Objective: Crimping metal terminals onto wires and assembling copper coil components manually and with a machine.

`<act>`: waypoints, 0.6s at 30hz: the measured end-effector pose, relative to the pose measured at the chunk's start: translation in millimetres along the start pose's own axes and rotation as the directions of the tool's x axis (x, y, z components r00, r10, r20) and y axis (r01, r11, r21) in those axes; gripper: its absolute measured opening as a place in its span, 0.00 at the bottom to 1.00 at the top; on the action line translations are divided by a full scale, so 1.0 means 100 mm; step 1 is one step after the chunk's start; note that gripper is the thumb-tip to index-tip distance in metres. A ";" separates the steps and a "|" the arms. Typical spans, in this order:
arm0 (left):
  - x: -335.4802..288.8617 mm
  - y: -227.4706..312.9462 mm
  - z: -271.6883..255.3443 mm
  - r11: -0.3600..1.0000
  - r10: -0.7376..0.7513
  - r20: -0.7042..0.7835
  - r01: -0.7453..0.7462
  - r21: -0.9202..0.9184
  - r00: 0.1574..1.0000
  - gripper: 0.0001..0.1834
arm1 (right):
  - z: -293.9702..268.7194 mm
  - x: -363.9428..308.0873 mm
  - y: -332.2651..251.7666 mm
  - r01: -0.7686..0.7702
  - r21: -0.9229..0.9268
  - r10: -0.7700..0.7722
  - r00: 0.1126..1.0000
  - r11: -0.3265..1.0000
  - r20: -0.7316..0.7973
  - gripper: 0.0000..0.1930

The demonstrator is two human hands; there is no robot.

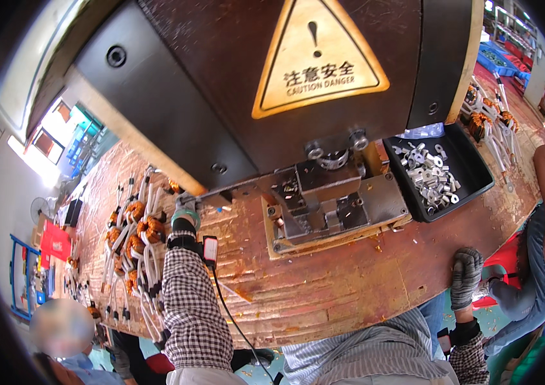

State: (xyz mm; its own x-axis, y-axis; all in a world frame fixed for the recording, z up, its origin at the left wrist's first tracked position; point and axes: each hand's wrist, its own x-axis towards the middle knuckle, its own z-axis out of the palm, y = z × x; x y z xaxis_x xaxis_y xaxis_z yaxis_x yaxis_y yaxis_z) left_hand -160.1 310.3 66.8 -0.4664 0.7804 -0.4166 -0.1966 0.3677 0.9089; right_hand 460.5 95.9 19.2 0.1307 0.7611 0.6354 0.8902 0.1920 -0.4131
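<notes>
My left hand [186,213], in a grey-green glove, reaches forward to the lower left corner of a dark press machine [221,96]. Its fingers look bent closed; whatever may be in them is hidden. Just left of it lie copper-wound coils [150,230] with white sleeved leads. At the table's right edge is my right hand [466,277] in a grey glove, seen from the back, its fingers curled together and the palm out of sight. Between the hands, a metal die block [337,202] sits under the press head, away from both.
A black tray [442,173] of silvery ring terminals [425,176] stands right of the die. More coils [484,115] lie at the far right of the wooden table [330,282]. A black cable [227,308] hangs from my left sleeve. Other people sit at lower left and right.
</notes>
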 end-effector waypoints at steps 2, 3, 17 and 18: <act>0.00 -0.01 0.00 0.999 -0.019 -0.009 0.018 -0.048 1.000 0.06 | -0.01 0.02 -0.05 -0.019 -0.014 0.019 0.999 1.000 0.030 0.05; 0.02 0.01 0.02 0.997 -0.028 -0.015 0.027 -0.072 0.999 0.07 | -0.02 0.04 -0.06 -0.025 -0.020 0.025 0.999 0.999 0.025 0.05; -1.02 0.14 -0.13 0.845 0.015 0.038 -0.033 0.534 0.999 0.13 | -0.09 -0.01 -0.05 0.021 -0.015 -0.021 0.999 1.000 0.029 0.05; -1.18 0.12 -0.15 0.825 -0.025 0.051 -0.008 0.565 0.998 0.13 | -0.09 -0.01 -0.04 0.031 -0.011 -0.031 0.999 0.999 0.028 0.05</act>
State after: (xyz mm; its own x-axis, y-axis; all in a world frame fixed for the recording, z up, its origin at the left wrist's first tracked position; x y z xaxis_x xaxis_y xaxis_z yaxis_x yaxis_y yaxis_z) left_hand -120.3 215.1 127.0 -0.4169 0.7957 -0.4393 0.3293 0.5827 0.7430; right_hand 460.5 88.5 25.9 0.0910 0.7722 0.6288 0.8985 0.2087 -0.3863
